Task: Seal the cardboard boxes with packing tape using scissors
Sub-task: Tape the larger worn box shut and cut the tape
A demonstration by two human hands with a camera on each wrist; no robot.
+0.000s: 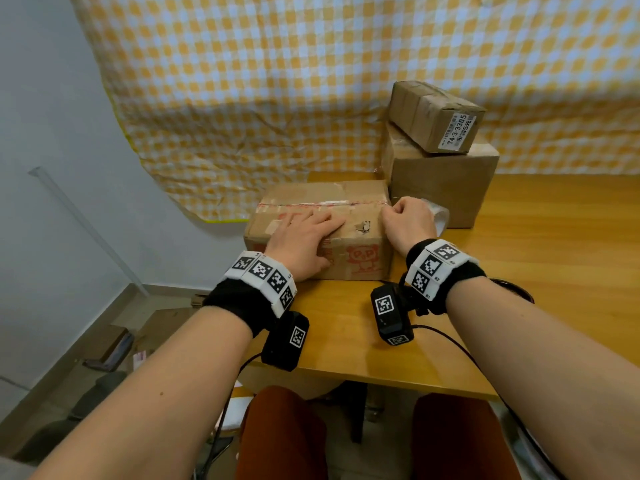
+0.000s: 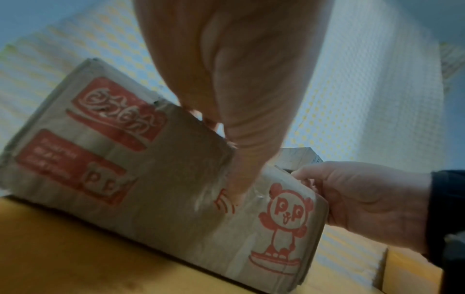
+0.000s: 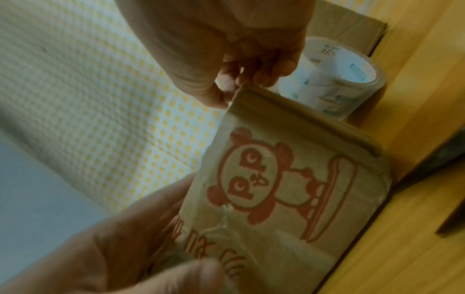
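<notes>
While grey wall (image 1: 52, 98) fills the far left of the head view and some cardboard scraps (image 1: 114, 344) lie on the floor below it, the left hand (image 1: 304, 242) lies palm-down on the top of the printed cardboard box (image 1: 360, 233), its fingers (image 1: 322, 220) straight and slightly spread across the near flap and its thumb hanging over the front face by the red print. This box sits on the wooden desk (image 1: 554, 254) near its left edge, its top flaps closed along a centre seam with a red line and old tape (image 1: 322, 203) running along it; the front face carries a red panda figure (image 1: 365, 259), seen clearly from the left wrist view (image 2: 286, 214). At the box's right top corner the right hand (image 1: 408, 221) is curled, and the right wrist view shows its fingers (image 3: 266, 77) and thumb pinching the cardboard corner edge there. Just behind that hand, partly hidden, a roll of clear packing tape (image 3: 337, 87) rests on the desk between the printed box and a larger plain cardboard box (image 1: 440, 181). On top of that larger box lies a small taped carton (image 1: 433, 114) with a white label reading 74-3-3305. A yellow-and-white checked cloth (image 1: 277, 81) hangs behind everything. Black wristbands with square markers sit on both wrists.
</notes>
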